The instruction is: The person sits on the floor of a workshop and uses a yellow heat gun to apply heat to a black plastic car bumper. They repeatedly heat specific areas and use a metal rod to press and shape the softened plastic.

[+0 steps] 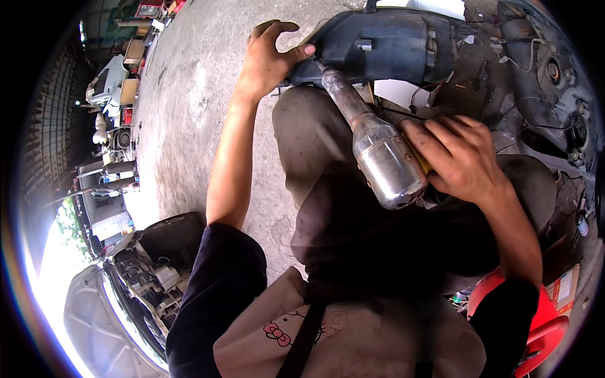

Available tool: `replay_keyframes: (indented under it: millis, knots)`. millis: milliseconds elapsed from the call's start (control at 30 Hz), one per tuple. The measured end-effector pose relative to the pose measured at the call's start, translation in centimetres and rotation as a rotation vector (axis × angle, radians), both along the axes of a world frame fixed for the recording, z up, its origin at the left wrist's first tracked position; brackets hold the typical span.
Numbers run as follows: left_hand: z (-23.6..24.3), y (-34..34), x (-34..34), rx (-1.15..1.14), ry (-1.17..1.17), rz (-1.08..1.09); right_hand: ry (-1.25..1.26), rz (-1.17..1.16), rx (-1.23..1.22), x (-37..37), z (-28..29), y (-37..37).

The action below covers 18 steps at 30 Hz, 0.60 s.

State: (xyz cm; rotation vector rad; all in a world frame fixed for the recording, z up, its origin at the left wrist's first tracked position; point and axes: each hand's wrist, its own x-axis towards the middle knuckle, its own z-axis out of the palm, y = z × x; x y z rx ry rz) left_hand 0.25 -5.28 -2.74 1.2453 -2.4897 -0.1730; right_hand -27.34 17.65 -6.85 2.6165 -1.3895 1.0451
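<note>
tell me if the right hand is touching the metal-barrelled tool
Touching. The head view shows the right hand gripping the metal-barrelled tool from its right side.

Heat gun (387, 160) over lap (378, 246), plastic housing (394, 50) just ahead; car (148, 274) well L; prob. stool (547, 322) close R.

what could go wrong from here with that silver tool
The left hand has its thumb close to the tip of the silver tool, so a slip might jab it, or burn it if the tip is hot.

The tip is right at the dark plastic part, which could get marked.

The tool's barrel passes over the trouser knee, so heat or contact might damage the cloth.
</note>
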Motion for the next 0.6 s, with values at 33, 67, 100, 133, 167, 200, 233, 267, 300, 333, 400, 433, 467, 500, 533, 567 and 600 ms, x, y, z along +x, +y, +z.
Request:
replay_keyframes:
  millis: [33, 67, 100, 133, 167, 200, 233, 267, 300, 333, 400, 433, 467, 500, 533, 567, 600]
  knots:
    - [-0.05, -0.10, 0.07, -0.004, -0.002, -0.004, 0.002, -0.009, -0.006, -0.03, -0.04, 0.00]
    - [-0.02, -0.14, 0.08, 0.022, 0.012, 0.000, -0.001, -0.008, 0.001, -0.10, -0.06, 0.02]
    - [0.09, -0.16, 0.03, 0.048, 0.026, 0.005, -0.004, -0.006, 0.008, -0.20, -0.06, 0.04]
    - [0.13, -0.16, 0.04, 0.074, 0.040, 0.009, -0.007, -0.005, 0.016, -0.25, -0.02, 0.03]
    - [0.08, -0.22, 0.08, 0.073, 0.038, 0.007, -0.006, -0.003, 0.016, -0.25, 0.05, 0.03]
    - [0.04, -0.26, 0.12, 0.071, 0.036, 0.004, -0.004, -0.001, 0.017, -0.24, 0.13, 0.05]
    - [0.01, -0.27, 0.16, 0.069, 0.035, 0.002, -0.002, 0.001, 0.017, -0.22, 0.17, 0.05]
    - [-0.03, -0.21, 0.16, 0.047, 0.026, 0.002, -0.005, 0.001, 0.012, -0.15, 0.18, 0.00]
    - [-0.08, -0.07, 0.13, 0.024, 0.017, 0.003, -0.008, 0.001, 0.006, -0.04, 0.19, -0.10]
    - [-0.11, 0.03, 0.11, 0.002, 0.008, 0.004, -0.011, 0.001, 0.000, 0.01, 0.19, -0.17]
    - [0.02, 0.13, 0.04, 0.007, 0.008, 0.005, -0.009, -0.001, 0.008, 0.00, 0.18, -0.30]
    - [0.09, 0.15, 0.00, 0.009, 0.009, 0.006, -0.008, -0.002, 0.012, 0.00, 0.18, -0.34]
    - [0.09, 0.16, 0.00, 0.008, 0.010, 0.005, -0.013, -0.006, 0.009, 0.01, 0.20, -0.36]
    - [0.08, 0.15, 0.00, 0.008, 0.012, 0.004, -0.018, -0.010, 0.007, 0.02, 0.23, -0.38]
    - [0.08, 0.12, 0.00, 0.007, 0.013, 0.004, -0.023, -0.014, 0.004, 0.02, 0.26, -0.39]
    - [0.07, 0.09, 0.03, 0.009, 0.013, 0.003, -0.024, -0.015, 0.001, 0.01, 0.27, -0.37]
    - [0.08, 0.04, 0.05, 0.011, 0.013, 0.001, -0.025, -0.016, -0.002, -0.02, 0.29, -0.34]
